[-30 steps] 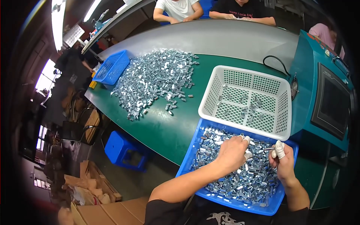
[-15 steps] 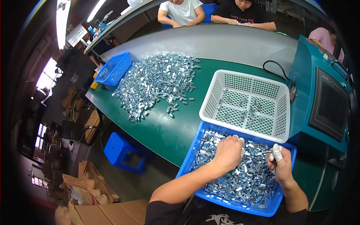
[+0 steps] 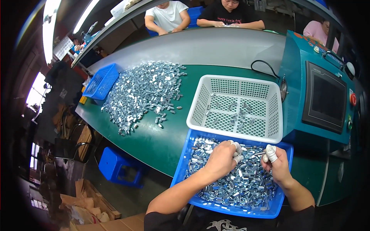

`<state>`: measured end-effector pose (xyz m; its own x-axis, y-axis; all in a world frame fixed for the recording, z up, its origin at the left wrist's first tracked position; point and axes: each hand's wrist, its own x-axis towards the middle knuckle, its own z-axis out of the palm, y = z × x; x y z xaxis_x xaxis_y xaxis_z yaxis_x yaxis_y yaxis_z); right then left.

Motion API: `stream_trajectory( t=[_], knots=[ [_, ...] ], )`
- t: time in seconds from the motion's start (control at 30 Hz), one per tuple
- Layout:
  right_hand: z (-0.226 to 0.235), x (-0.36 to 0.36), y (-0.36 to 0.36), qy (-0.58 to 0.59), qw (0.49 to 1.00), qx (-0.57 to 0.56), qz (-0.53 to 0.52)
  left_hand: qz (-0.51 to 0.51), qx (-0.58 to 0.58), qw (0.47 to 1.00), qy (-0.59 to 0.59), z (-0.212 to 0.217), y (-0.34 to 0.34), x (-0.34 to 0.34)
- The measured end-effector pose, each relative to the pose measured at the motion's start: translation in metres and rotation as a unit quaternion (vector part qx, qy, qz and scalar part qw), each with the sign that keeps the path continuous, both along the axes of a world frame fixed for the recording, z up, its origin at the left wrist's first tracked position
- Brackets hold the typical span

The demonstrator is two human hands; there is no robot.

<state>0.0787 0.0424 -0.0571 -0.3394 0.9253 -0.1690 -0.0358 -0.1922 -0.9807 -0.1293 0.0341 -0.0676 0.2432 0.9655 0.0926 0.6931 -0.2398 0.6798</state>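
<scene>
A blue tray (image 3: 178,169) in front of me is full of small shiny metal sleeve-like parts (image 3: 235,188). Over its left half is my left hand (image 3: 221,158), white covers on its fingertips. Those fingers are curled together, and what they may hold is hidden. My right hand (image 3: 278,165), also with white finger covers, is closed on a thin metal rod (image 3: 260,153) whose tip points left toward the other hand. Just beyond the tray stands a white mesh basket (image 3: 196,115) with a scattering of the same kind of parts on its bottom.
A big heap of metal parts (image 3: 142,92) covers the green table (image 3: 154,133) at the left, beside a small blue basket (image 3: 101,82). A teal machine with a dark screen (image 3: 325,96) stands at the right. A blue stool (image 3: 115,165) is on the floor. People sit beyond the grey partition (image 3: 216,48).
The view has shifted, so the scene sits further left. My left hand's covered fingertips have turned toward the rod, and the rod's tip is now nearer to them. The right hand keeps its grip.
</scene>
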Motion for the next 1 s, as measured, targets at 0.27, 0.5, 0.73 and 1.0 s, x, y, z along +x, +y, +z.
stream_trajectory(
  t=[0.27,0.5,0.73,1.0],
  knots=[
    [0.005,-0.002,0.000,-0.012,1.000,0.023,-0.008,-0.034,-0.119,0.961,-0.248,0.014,-0.009,0.014],
    [0.001,0.000,-0.001,-0.015,0.999,0.022,0.019,-0.053,-0.015,0.982,-0.180,0.021,-0.008,0.013],
    [-0.001,0.000,-0.003,-0.030,0.997,0.049,0.046,-0.031,-0.120,0.941,-0.315,0.017,-0.012,0.019],
    [-0.002,0.000,-0.003,-0.051,0.995,0.049,0.073,-0.072,0.149,0.973,-0.160,0.011,-0.011,0.019]
  ],
)
